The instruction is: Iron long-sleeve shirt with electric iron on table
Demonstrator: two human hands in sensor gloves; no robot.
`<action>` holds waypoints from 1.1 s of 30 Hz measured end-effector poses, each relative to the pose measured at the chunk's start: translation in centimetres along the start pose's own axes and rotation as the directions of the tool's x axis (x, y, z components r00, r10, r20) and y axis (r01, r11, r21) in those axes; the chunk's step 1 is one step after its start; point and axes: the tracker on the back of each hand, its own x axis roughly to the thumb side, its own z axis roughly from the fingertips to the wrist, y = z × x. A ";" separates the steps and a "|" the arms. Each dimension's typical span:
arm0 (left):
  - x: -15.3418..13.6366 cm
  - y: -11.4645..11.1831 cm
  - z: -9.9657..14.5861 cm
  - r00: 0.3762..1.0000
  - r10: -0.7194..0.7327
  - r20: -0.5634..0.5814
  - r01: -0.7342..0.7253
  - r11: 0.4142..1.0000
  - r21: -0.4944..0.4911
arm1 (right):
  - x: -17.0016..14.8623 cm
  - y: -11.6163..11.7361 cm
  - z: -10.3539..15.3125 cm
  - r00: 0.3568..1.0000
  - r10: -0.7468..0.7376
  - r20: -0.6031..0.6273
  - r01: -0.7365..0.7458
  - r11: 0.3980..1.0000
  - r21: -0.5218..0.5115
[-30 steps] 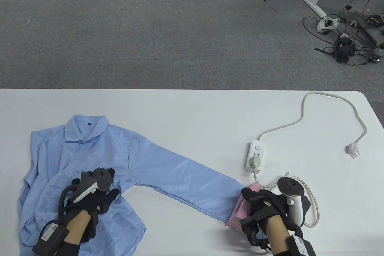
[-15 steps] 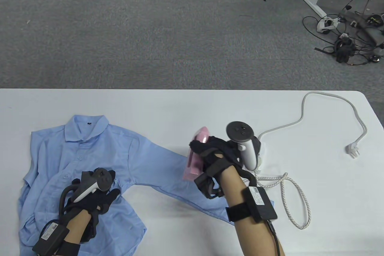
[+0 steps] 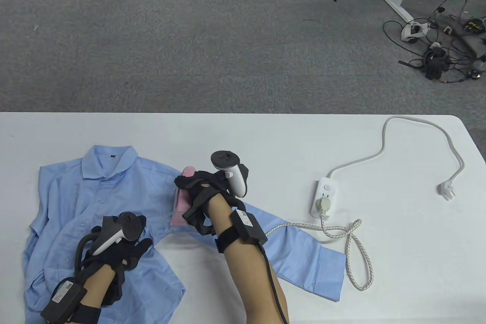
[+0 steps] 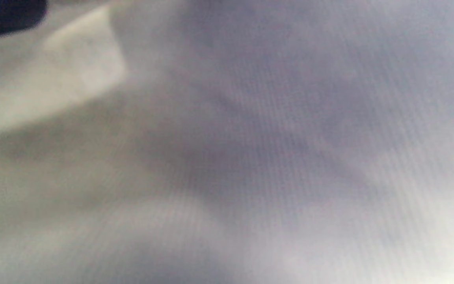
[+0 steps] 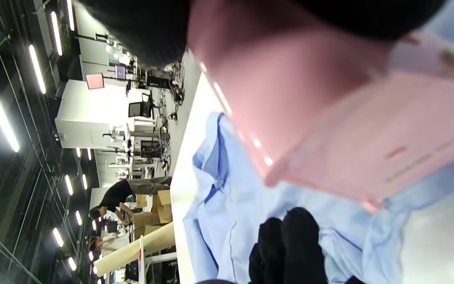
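A light blue long-sleeve shirt (image 3: 114, 202) lies on the white table (image 3: 265, 141), one sleeve (image 3: 303, 259) stretched out to the right. My right hand (image 3: 197, 191) grips a pink electric iron (image 3: 180, 212) that sits on the shirt at the shoulder end of that sleeve; the iron (image 5: 349, 130) fills the right wrist view over blue cloth (image 5: 227, 213). My left hand (image 3: 121, 248) rests flat on the shirt's lower front. The left wrist view shows only blurred cloth (image 4: 250, 157).
A white power strip (image 3: 323, 196) lies right of the sleeve with the iron's plug in it. The braided cord (image 3: 355, 252) loops on the table beside the cuff. The strip's own cable and unplugged plug (image 3: 447, 190) lie at the far right.
My right hand has carried the iron from the cuff leftwards along the sleeve to the shoulder. The cord has trailed after it. My left hand has stayed put.
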 end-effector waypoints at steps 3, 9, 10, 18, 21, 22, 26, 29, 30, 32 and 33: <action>0.0 0.0 0.0 1.000 0.001 0.000 -0.001 1.000 0.002 | -0.7 0.8 -1.4 1.000 -0.022 -0.007 0.022 1.000 0.020; -0.1 0.1 -0.1 1.000 0.014 0.001 -0.014 1.000 0.011 | -2.0 1.9 -3.1 0.998 -0.048 -0.028 0.049 0.997 0.061; 0.0 0.1 -0.1 1.000 0.009 -0.002 -0.009 1.000 0.013 | -2.2 2.0 -3.3 0.996 -0.078 -0.033 0.081 0.994 0.076; 0.0 0.1 0.0 1.000 -0.005 -0.012 0.005 1.000 0.023 | -2.6 1.9 -2.8 0.991 -0.093 -0.092 0.093 0.996 -0.005; 0.0 0.1 0.0 1.000 -0.007 -0.014 0.007 1.000 0.025 | -2.9 1.5 -2.0 0.989 -0.097 -0.108 0.091 0.994 -0.054; 0.0 0.1 0.0 1.000 -0.007 -0.014 0.007 1.000 0.026 | -3.1 1.3 -1.8 0.989 -0.096 -0.113 0.089 0.994 -0.067; 0.1 0.1 -0.1 1.000 -0.008 -0.017 0.009 1.000 0.026 | -3.7 0.4 -0.8 0.989 -0.081 -0.123 0.068 0.992 -0.109; 0.1 0.1 0.0 1.000 -0.010 -0.018 0.010 1.000 0.028 | -4.4 -0.2 0.1 0.987 -0.103 -0.126 0.086 0.988 -0.130; 0.1 0.1 0.0 1.000 -0.010 -0.018 0.011 1.000 0.028 | -4.5 -0.3 0.3 0.987 -0.102 -0.126 0.086 0.988 -0.132; 0.1 0.1 0.0 1.000 -0.012 -0.019 0.012 0.999 0.030 | -4.9 -0.8 0.8 0.986 -0.109 -0.129 0.089 0.985 -0.146; 0.1 0.1 0.0 1.000 -0.013 -0.019 0.014 0.999 0.032 | -5.1 -1.0 1.2 0.985 -0.111 -0.132 0.090 0.983 -0.158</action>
